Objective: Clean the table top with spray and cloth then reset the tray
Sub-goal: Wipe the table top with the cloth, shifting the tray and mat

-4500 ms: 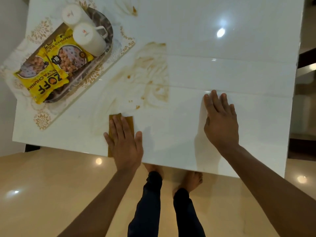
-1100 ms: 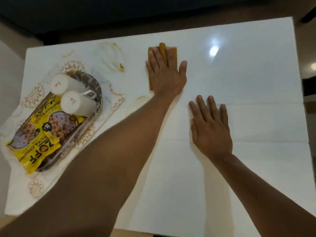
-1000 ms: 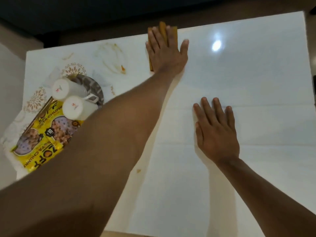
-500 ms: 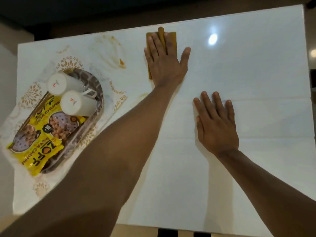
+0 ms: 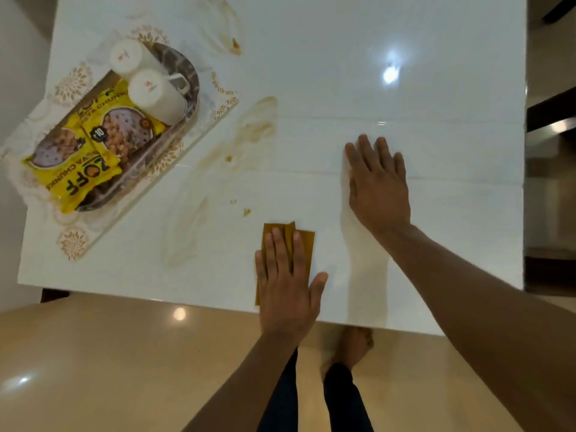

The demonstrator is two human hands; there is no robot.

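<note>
Your left hand (image 5: 288, 285) lies flat on the folded mustard cloth (image 5: 304, 244), fingers straight and together, thumb splayed to the side, pressing the cloth against the near edge of the table top (image 5: 436, 73). Your right hand (image 5: 378, 185) rests palm down on bare surface to the right of the cloth, fingers straight and slightly spread, holding nothing. Table top: glossy white, faint seams running across it, a ceiling light reflected at the far right. Brown smears (image 5: 258, 126) remain in the middle, between the cloth and the tray, with small crumbs (image 5: 247, 212) just beyond the cloth and another stain (image 5: 235, 45) near the far edge. Tray (image 5: 190, 67): oval, dark patterned, set at the left end on a white mat with gold floral print (image 5: 73, 243). It carries two white mugs (image 5: 156, 95) lying on their sides and yellow snack packets (image 5: 84, 179), one overhanging the tray's near rim. Room: glossy beige floor (image 5: 93, 353) below the table's near edge, showing light reflections; your dark trouser legs and one bare foot (image 5: 353, 344) stand at the table edge.
</note>
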